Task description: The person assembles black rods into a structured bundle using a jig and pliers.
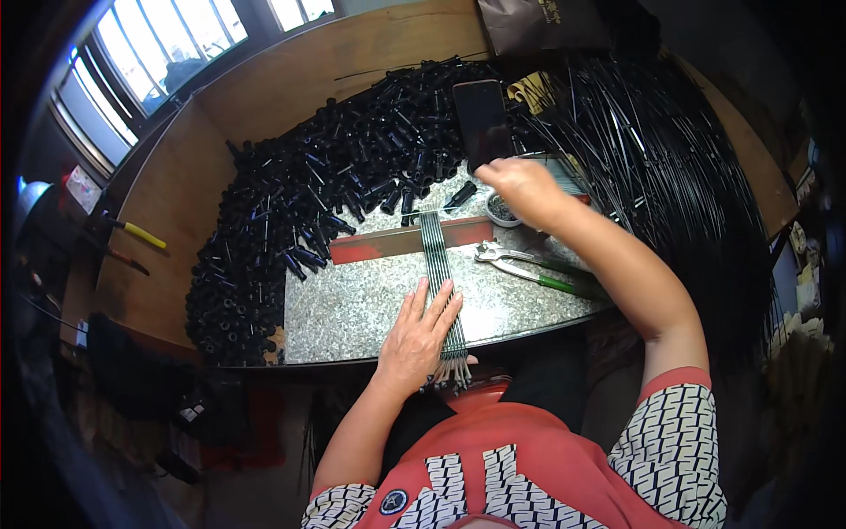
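Observation:
A row of thin dark cables or rods (437, 251) lies side by side on the speckled stone board (352, 309), crossing a red-edged metal bar (374, 245). My left hand (419, 342) presses on their near part, fingers on top and a thumb tip showing past them by the board's edge. The pale near ends of the row (453, 372) hang over that edge. My right hand (522, 187) is raised above a small white bowl (502, 210) of tiny dark parts, its fingers bent together. What they pinch, if anything, I cannot make out. A single black sleeve (461, 194) lies beside it.
Green-handled pincers (538, 269) lie right of the cables. Black tubular sleeves (352, 150) are heaped behind and to the left. A dark phone (483, 122) rests on the pile. Long black cables (652, 150) spread at the right. A wooden wall (291, 75) borders the bench.

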`<state>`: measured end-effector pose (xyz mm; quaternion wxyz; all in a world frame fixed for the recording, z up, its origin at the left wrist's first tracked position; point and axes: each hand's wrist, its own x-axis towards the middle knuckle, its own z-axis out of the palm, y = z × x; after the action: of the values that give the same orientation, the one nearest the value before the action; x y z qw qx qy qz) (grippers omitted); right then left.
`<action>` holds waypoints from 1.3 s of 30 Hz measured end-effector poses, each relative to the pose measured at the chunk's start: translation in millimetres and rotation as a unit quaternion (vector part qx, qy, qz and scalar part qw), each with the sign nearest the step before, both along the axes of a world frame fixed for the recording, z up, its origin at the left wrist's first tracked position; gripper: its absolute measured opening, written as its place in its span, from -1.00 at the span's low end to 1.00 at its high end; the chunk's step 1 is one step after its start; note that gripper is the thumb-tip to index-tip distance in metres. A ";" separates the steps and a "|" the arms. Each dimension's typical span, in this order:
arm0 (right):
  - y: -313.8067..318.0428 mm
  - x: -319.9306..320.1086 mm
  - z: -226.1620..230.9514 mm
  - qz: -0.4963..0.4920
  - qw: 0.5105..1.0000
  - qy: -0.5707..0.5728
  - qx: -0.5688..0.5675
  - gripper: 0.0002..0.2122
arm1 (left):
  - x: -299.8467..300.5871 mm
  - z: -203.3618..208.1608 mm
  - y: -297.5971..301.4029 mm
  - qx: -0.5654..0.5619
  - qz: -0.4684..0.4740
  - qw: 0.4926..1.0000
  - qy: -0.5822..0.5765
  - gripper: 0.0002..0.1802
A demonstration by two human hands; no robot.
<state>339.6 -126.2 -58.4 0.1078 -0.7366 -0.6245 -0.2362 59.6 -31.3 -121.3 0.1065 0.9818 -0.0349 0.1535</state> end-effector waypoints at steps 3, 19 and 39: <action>16.2 -9.6 -18.5 0.019 0.999 0.023 -0.041 -0.74 | 0.2 2.2 -2.5 -0.025 0.004 1.000 0.008 0.00; 30.4 -18.0 -35.4 0.003 0.996 -0.022 -0.087 -0.71 | 0.1 0.9 -2.6 -0.020 0.006 1.000 0.006 0.02; 31.7 -19.5 -42.0 0.015 0.999 -0.015 -0.046 -0.80 | 0.6 3.0 -4.0 -0.016 0.006 1.000 0.006 0.03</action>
<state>320.1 -94.5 -100.4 0.0682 -0.7275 -0.6476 -0.2163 60.1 -35.3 -118.4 0.1212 0.9811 -0.0262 0.1487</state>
